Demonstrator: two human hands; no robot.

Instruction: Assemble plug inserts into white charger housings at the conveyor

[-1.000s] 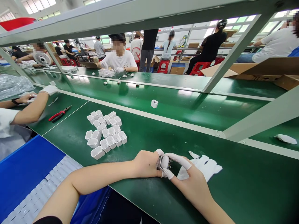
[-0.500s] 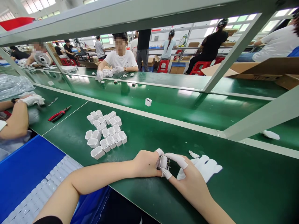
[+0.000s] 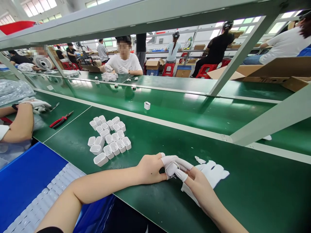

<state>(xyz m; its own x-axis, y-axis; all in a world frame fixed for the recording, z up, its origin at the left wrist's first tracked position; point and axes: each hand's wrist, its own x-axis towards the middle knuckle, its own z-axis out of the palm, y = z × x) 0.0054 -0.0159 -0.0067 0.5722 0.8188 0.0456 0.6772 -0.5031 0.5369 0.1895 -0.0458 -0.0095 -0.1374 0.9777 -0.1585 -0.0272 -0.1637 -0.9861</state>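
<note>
Bright windows (image 3: pixel 40 7) glow white, pale glare patches the glossy green belt (image 3: pixel 116 97), and outer edges look stretched.

right hand (image 3: pixel 198 181) closed in on white piece (image 3: pixel 171 169) (pins (image 3: pixel 173 176) mostly hidden); white block (image 3: pixel 147 105) further left along belt (image 3: pixel 182 110).

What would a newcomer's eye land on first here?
Probably the cluster of open white cups, bright against the green bench, left of the hands. Next, the left hand and right hand, fingertips covered in white, meeting around a small white piece. After that, likely the red-and-black pliers, farther left beyond the cups.
</note>
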